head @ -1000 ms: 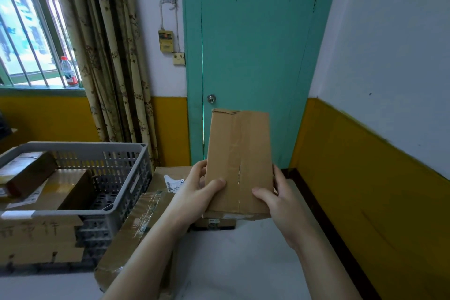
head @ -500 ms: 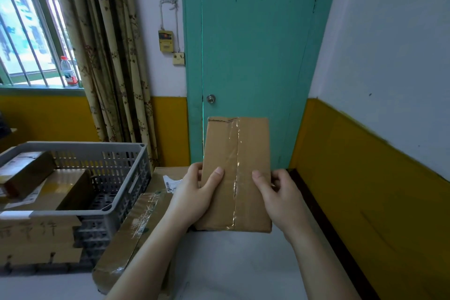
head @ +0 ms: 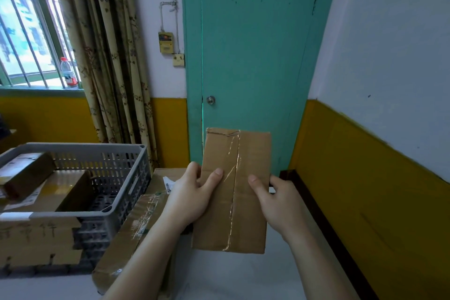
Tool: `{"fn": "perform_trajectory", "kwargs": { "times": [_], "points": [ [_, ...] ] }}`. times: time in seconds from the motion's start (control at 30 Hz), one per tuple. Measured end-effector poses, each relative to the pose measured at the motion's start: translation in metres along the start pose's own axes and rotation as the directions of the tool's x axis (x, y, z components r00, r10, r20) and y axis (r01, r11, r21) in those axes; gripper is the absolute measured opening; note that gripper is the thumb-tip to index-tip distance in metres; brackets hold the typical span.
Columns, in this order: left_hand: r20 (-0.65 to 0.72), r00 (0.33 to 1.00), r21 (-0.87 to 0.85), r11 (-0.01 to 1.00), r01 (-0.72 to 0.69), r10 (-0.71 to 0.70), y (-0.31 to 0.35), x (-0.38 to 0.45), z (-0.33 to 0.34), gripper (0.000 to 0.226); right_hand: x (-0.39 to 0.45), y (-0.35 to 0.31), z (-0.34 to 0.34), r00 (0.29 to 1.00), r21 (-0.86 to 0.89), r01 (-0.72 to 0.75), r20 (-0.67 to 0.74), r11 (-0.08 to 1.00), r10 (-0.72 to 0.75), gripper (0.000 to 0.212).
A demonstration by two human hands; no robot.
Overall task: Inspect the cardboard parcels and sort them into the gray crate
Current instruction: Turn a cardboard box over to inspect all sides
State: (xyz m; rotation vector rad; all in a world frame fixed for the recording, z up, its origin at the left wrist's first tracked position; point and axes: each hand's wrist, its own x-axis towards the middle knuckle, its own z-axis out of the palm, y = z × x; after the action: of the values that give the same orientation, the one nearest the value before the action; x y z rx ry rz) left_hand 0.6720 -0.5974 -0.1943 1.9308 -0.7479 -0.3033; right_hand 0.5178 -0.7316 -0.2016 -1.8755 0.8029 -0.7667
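A flat cardboard parcel [head: 246,178] with a clear tape seam down its middle is held upright in front of me. My left hand [head: 192,197] grips its left edge, thumb on the taped face. My right hand [head: 275,200] grips the right edge the same way. The gray crate [head: 131,178] stands at the left and holds a dark brown parcel [head: 26,175] leaning on a wider parcel [head: 60,190]. Under my left forearm lies a taped cardboard parcel [head: 131,231], and another labelled parcel [head: 165,175] lies behind it.
A cardboard sheet with handwriting [head: 36,241] leans on the crate's front. A white tabletop [head: 231,275] runs below the parcel. The teal door [head: 248,56] is straight ahead, a yellow and white wall [head: 365,178] close on the right, curtains and a window on the left.
Both hands have tipped and lowered the parcel; its taped face now points at me and its bottom edge hangs lower. My thumbs have slid higher on that face.
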Motion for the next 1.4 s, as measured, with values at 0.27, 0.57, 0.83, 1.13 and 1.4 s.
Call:
{"fn": "perform_trajectory", "kwargs": {
  "times": [0.27, 0.57, 0.83, 1.13, 1.4],
  "points": [
    [-0.005, 1.000, -0.070, 0.998, 0.007, -0.008, -0.003, -0.001, -0.001, 0.036, 0.003, -0.001, 0.000, 0.998, 0.007, -0.008, -0.070, 1.000, 0.009, 0.042],
    [0.034, 0.999, -0.099, 0.995, -0.017, 0.020, 0.000, -0.007, -0.001, 0.026, 0.003, -0.001, -0.001, 0.996, -0.093, 0.015, -0.088, 0.996, -0.023, 0.043],
    [0.020, 0.998, -0.057, 0.996, -0.064, 0.066, 0.005, -0.010, 0.001, 0.054, -0.005, -0.011, -0.001, 0.991, -0.125, 0.070, -0.101, 0.990, -0.083, 0.053],
    [0.065, 0.998, -0.144, 0.990, 0.000, 0.009, 0.008, -0.012, -0.002, 0.066, -0.010, -0.018, -0.009, 0.995, -0.125, 0.095, -0.025, 0.988, -0.099, 0.032],
    [0.069, 0.996, -0.219, 0.975, -0.036, 0.052, -0.001, -0.011, -0.006, 0.045, -0.012, -0.014, -0.010, 0.998, 0.048, 0.013, 0.065, 0.999, -0.017, 0.056]
  ]
}}
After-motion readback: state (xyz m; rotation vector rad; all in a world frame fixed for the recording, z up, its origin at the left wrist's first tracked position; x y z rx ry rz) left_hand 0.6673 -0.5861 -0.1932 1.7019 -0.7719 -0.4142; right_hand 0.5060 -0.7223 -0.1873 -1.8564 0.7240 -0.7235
